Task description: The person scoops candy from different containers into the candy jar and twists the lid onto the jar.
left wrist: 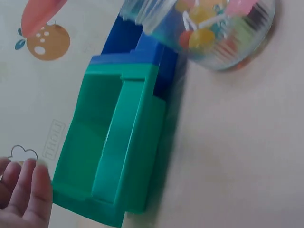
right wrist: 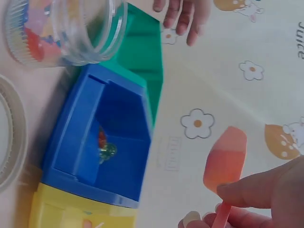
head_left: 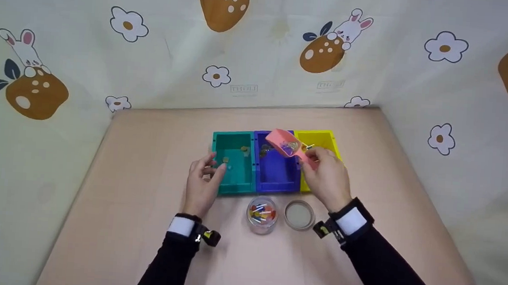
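My right hand [head_left: 329,179] pinches the handle of a pink scoop [head_left: 274,138], held above the blue and yellow bins. Small clear and purple pieces lie in the scoop's bowl. Beneath it, the blue bin [head_left: 278,175] has a few small pieces near its far left side. The yellow bin [head_left: 319,139] is partly hidden by my right hand, with small pieces visible near the scoop. At the left end, the green bin [head_left: 235,181] holds several small pieces. My left hand [head_left: 202,183] is beside its left edge, fingers loosely bent and holding nothing.
A clear jar [head_left: 261,228] with colourful pins stands uncapped in front of the bins. Just right of it lies a round lid [head_left: 299,215]. The bins sit in a joined row on a beige-covered table [head_left: 143,188], with a patterned cloth [head_left: 261,40] hanging behind.
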Demonstrator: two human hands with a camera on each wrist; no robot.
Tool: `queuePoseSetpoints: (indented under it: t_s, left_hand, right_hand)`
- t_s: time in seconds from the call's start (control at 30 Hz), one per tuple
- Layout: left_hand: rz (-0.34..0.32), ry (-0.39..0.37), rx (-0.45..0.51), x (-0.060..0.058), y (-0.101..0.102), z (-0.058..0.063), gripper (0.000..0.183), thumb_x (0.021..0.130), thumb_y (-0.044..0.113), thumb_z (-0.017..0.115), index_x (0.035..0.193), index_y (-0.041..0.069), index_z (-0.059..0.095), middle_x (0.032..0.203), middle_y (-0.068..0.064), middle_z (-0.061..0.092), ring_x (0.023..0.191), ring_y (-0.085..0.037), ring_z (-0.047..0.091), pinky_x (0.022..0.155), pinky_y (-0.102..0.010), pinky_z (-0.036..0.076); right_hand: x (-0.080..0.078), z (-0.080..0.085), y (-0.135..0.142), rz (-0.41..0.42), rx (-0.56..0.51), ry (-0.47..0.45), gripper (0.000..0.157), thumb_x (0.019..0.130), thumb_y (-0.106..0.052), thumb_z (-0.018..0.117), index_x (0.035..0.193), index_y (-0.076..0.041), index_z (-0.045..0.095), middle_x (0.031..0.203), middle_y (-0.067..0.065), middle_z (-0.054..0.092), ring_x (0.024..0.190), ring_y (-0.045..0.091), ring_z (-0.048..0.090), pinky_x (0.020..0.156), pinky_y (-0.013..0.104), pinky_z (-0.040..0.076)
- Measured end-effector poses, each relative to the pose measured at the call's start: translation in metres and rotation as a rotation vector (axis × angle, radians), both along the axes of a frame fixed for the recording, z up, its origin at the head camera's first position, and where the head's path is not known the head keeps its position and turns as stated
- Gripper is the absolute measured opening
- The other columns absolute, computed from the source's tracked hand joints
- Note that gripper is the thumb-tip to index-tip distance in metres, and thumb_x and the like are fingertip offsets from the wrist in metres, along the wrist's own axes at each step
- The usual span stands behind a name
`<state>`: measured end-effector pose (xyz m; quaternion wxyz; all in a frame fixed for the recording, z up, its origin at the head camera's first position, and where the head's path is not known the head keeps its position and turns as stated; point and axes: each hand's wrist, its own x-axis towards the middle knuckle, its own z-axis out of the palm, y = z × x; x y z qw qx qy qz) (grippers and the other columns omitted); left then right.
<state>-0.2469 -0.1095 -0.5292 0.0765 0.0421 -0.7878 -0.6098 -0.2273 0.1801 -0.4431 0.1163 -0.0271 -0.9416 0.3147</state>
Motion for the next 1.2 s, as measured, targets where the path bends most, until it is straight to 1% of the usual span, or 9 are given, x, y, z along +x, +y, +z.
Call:
queuePoseSetpoints:
  t_s: [0.13,0.27,0.43,0.57,0.67,0.77,0.9,1.03,1.2]
  left_hand:
    - [-0.094,0.019,0.02,0.013,0.005,0.0,0.059,0.105,0.031,0.076,0.159,0.015,0.057,0.149,-0.012,0.058,0.133,-0.026,0.064,0.103,-0.039,0.057]
    - [-0.204,0.03,0.076,0.025,0.011,-0.006,0.065,0.103,0.028,0.08,0.16,0.012,0.054,0.158,-0.013,0.054,0.143,-0.03,0.061,0.112,-0.045,0.058]
    - [-0.331,0.009,0.112,0.041,0.019,-0.014,0.075,0.098,0.026,0.085,0.162,0.01,0.05,0.164,-0.015,0.047,0.151,-0.036,0.054,0.121,-0.05,0.052]
    - [-0.407,-0.045,0.085,0.052,0.027,-0.022,0.087,0.093,0.026,0.09,0.166,0.01,0.045,0.167,-0.018,0.045,0.156,-0.038,0.049,0.127,-0.052,0.044]
    - [-0.453,-0.1,0.049,0.058,0.033,-0.028,0.1,0.087,0.031,0.095,0.168,0.01,0.04,0.171,-0.016,0.042,0.161,-0.038,0.042,0.132,-0.052,0.037]
    - [-0.49,-0.13,0.007,0.061,0.038,-0.034,0.109,0.083,0.033,0.099,0.169,0.009,0.037,0.172,-0.015,0.041,0.164,-0.038,0.038,0.134,-0.053,0.033]
    - [-0.515,-0.113,-0.055,0.061,0.042,-0.041,0.107,0.082,0.03,0.099,0.168,0.006,0.039,0.169,-0.017,0.044,0.162,-0.04,0.04,0.133,-0.057,0.034]
    - [-0.509,-0.103,-0.093,0.06,0.044,-0.045,0.1,0.083,0.028,0.098,0.165,0.006,0.045,0.163,-0.017,0.052,0.156,-0.04,0.046,0.131,-0.061,0.036]
    - [-0.493,-0.118,-0.109,0.06,0.045,-0.047,0.091,0.084,0.028,0.097,0.161,0.013,0.051,0.157,-0.012,0.059,0.152,-0.037,0.051,0.129,-0.062,0.038]
  right_hand:
    - [0.01,0.012,0.006,0.021,-0.027,0.009,0.03,0.105,-0.02,0.076,0.128,-0.001,0.073,0.118,0.019,0.077,0.103,0.035,0.073,0.093,0.049,0.064]
    - [0.021,0.022,0.012,0.033,-0.028,0.025,0.029,0.105,-0.02,0.076,0.127,-0.001,0.074,0.119,0.02,0.076,0.105,0.036,0.073,0.094,0.05,0.065]
    - [0.033,0.033,0.016,0.05,-0.024,0.049,0.028,0.105,-0.018,0.077,0.126,-0.001,0.074,0.118,0.019,0.074,0.102,0.034,0.072,0.092,0.049,0.065]
    - [0.044,0.041,0.019,0.062,-0.024,0.044,0.026,0.105,-0.017,0.076,0.126,-0.002,0.074,0.118,0.017,0.073,0.103,0.032,0.071,0.093,0.049,0.066]
    - [0.052,0.045,0.021,0.07,-0.017,0.053,0.025,0.105,-0.018,0.077,0.124,-0.003,0.074,0.117,0.016,0.074,0.101,0.031,0.07,0.091,0.047,0.065]
    - [0.06,0.048,0.023,0.085,0.0,0.073,0.024,0.104,-0.018,0.078,0.123,-0.004,0.076,0.114,0.015,0.074,0.098,0.029,0.067,0.087,0.044,0.062]
    - [0.069,0.048,0.026,0.106,0.034,0.09,0.023,0.102,-0.017,0.08,0.122,-0.005,0.077,0.111,0.014,0.075,0.097,0.027,0.064,0.084,0.041,0.058]
    - [0.075,0.044,0.027,0.133,0.071,0.095,0.021,0.1,-0.016,0.082,0.118,-0.006,0.078,0.107,0.012,0.075,0.096,0.027,0.063,0.082,0.042,0.055]
    - [0.078,0.039,0.026,0.184,0.118,0.104,0.018,0.098,-0.016,0.084,0.111,-0.006,0.079,0.103,0.008,0.076,0.1,0.03,0.063,0.084,0.046,0.055]
